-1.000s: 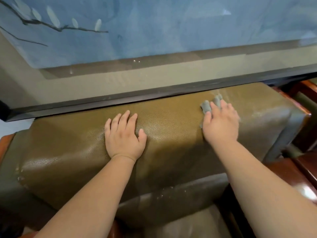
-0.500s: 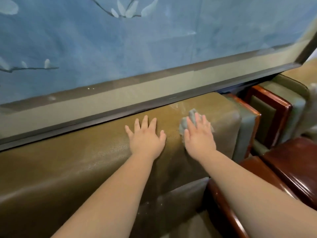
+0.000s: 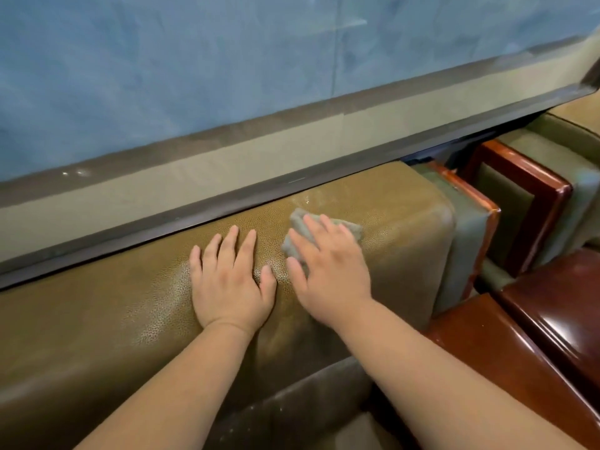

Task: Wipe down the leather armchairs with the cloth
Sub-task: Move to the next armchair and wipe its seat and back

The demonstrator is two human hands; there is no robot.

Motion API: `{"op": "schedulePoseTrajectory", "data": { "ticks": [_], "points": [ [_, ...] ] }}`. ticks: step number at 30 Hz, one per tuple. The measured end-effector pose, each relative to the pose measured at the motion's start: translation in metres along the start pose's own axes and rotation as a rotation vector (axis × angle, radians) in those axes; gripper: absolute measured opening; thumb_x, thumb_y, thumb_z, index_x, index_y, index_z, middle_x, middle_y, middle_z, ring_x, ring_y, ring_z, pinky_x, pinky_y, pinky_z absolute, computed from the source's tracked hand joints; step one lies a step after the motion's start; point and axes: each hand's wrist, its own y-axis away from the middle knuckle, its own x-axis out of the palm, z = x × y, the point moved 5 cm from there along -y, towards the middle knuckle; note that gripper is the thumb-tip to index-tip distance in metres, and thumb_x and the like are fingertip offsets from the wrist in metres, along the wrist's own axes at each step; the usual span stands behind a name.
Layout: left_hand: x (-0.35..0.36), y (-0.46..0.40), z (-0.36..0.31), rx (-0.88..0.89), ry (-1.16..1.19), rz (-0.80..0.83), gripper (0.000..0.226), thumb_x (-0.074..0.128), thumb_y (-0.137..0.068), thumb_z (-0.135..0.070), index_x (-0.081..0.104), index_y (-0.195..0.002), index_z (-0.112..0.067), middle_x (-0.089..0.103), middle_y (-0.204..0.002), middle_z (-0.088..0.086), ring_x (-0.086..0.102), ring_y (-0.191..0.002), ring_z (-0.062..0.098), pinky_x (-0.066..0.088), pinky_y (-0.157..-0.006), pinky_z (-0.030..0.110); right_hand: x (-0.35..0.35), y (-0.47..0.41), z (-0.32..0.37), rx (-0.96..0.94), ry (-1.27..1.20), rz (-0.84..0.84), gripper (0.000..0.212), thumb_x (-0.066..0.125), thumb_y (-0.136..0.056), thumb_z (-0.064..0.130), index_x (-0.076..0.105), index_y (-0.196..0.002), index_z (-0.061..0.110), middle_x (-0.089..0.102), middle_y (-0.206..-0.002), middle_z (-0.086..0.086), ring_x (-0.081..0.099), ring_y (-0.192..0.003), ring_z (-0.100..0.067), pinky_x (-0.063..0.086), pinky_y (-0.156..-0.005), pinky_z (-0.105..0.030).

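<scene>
Wall panel [image 3: 227, 76]: a large blue surface with a grey-beige border and dark lower frame, running just behind the chair back
Armchair [image 3: 113, 319]: olive-brown pebbled leather; its padded back top fills the middle of the view, with pale dusty specks on the seat cushion below
Second armchair [image 3: 558, 151]: stands just beside the first at the right, same leather, glossy red-brown wooden arms [image 3: 519, 352] between the two
Left hand [image 3: 229, 284]: flat on top of the chair back, fingers straight and spread, holding nothing; it looks like a brace
Right hand [image 3: 328, 274]: just beside the left, fingers extended and pressing down; its grip is open and flat, not curled round anything
Cloth [image 3: 352, 228]: small, grey, bunched up, pinned under the right fingers against the top of the chair back, only its far edge showing
Smudge [image 3: 305, 201]: a pale dull patch on the leather just beyond the cloth, near the frame
Stage: judged early, one chair's back top in hand, the other chair unwiped as far as I can tell
Risk: held only by flat pressure, the cloth could slip out and drop into the gap behind the chair
Risk: the two hands nearly touch, so a leftward stroke would bump the left thumb
Risk: a bunched cloth wipes a narrow strip and may miss the smudge
</scene>
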Motion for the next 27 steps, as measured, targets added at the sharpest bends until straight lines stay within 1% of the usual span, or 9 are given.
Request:
{"op": "schedulePoseTrajectory", "data": {
  "ticks": [3, 7, 9, 11, 13, 16, 20, 22, 27],
  "points": [
    [0.000, 0.000, 0.000, 0.000, -0.005, -0.006, 0.068, 0.040, -0.092, -0.054, 0.055, -0.152, -0.025, 0.050, -0.159, 0.007, 0.042, -0.145, 0.032, 0.019, -0.127, 0.056, -0.001, -0.009, -0.010, -0.202, 0.022, 0.033, 0.052, 0.036, -0.105, 0.046, 0.057, -0.149, 0.026, 0.048, -0.159, -0.005, 0.041, -0.148, -0.027, 0.029, -0.124, -0.048],
    [-0.002, 0.002, 0.000, 0.006, 0.016, -0.041, 0.068, 0.040, -0.092, -0.054, 0.057, -0.150, -0.023, 0.052, -0.157, 0.008, 0.044, -0.144, 0.034, 0.019, -0.127, 0.056, -0.020, -0.033, -0.122, 0.185, 0.147, 0.010, 0.063, 0.017, -0.106, 0.049, 0.051, -0.152, 0.022, 0.044, -0.161, -0.010, 0.038, -0.149, -0.034, 0.027, -0.124, -0.048],
    [-0.001, 0.002, 0.000, 0.006, 0.028, -0.051, 0.068, 0.041, -0.091, -0.053, 0.058, -0.150, -0.022, 0.053, -0.156, 0.009, 0.044, -0.144, 0.035, 0.019, -0.127, 0.056, -0.027, -0.045, -0.124, 0.331, 0.112, 0.023, 0.069, 0.014, -0.101, 0.049, 0.054, -0.149, 0.019, 0.045, -0.159, -0.015, 0.040, -0.145, -0.038, 0.028, -0.122, -0.049],
    [-0.001, 0.002, 0.000, 0.010, 0.028, -0.051, 0.068, 0.041, -0.091, -0.053, 0.058, -0.150, -0.023, 0.052, -0.157, 0.009, 0.044, -0.144, 0.035, 0.019, -0.127, 0.056, -0.016, -0.050, -0.073, 0.217, 0.132, 0.069, 0.062, 0.022, -0.101, 0.046, 0.059, -0.144, 0.022, 0.049, -0.155, -0.012, 0.046, -0.139, -0.037, 0.033, -0.118, -0.046],
    [-0.003, 0.002, 0.000, 0.011, 0.028, -0.057, 0.068, 0.042, -0.091, -0.053, 0.058, -0.149, -0.022, 0.053, -0.156, 0.009, 0.045, -0.143, 0.036, 0.019, -0.126, 0.057, 0.005, -0.039, -0.009, -0.086, 0.088, 0.116, 0.054, 0.031, -0.103, 0.043, 0.059, -0.145, 0.024, 0.050, -0.156, -0.008, 0.046, -0.142, -0.032, 0.033, -0.119, -0.045],
    [-0.003, 0.002, 0.000, 0.018, 0.032, -0.059, 0.068, 0.042, -0.091, -0.053, 0.059, -0.149, -0.022, 0.053, -0.156, 0.010, 0.046, -0.143, 0.036, 0.021, -0.126, 0.057, 0.006, -0.043, 0.003, -0.244, 0.049, 0.253, 0.058, 0.023, -0.106, 0.048, 0.040, -0.159, 0.029, 0.032, -0.168, -0.003, 0.029, -0.155, -0.026, 0.020, -0.128, -0.046],
    [-0.002, 0.002, 0.001, 0.009, 0.018, -0.037, 0.069, 0.040, -0.092, -0.055, 0.057, -0.151, -0.023, 0.052, -0.157, 0.008, 0.044, -0.144, 0.034, 0.020, -0.127, 0.057, -0.013, -0.088, -0.089, 0.144, 0.181, 0.260, 0.059, 0.019, -0.109, 0.045, 0.022, -0.165, 0.027, 0.022, -0.172, -0.004, 0.023, -0.156, -0.031, 0.019, -0.127, -0.049],
    [-0.001, 0.001, 0.001, 0.011, 0.025, -0.039, 0.069, 0.040, -0.092, -0.054, 0.058, -0.150, -0.022, 0.052, -0.157, 0.009, 0.045, -0.144, 0.035, 0.020, -0.127, 0.057, -0.012, -0.091, -0.080, 0.258, 0.224, 0.283, 0.062, 0.016, -0.108, 0.047, 0.019, -0.165, 0.023, 0.017, -0.172, -0.011, 0.019, -0.156, -0.035, 0.017, -0.127, -0.050],
    [0.000, 0.001, 0.001, 0.021, 0.023, -0.037, 0.068, 0.043, -0.091, -0.053, 0.058, -0.150, -0.021, 0.052, -0.157, 0.010, 0.045, -0.143, 0.035, 0.021, -0.126, 0.057, 0.002, -0.057, 0.010, -0.197, 0.096, 0.385, 0.074, 0.002, -0.099, 0.054, 0.022, -0.165, 0.027, 0.013, -0.174, -0.006, 0.011, -0.160, -0.027, 0.006, -0.130, -0.043]
  ]
}}
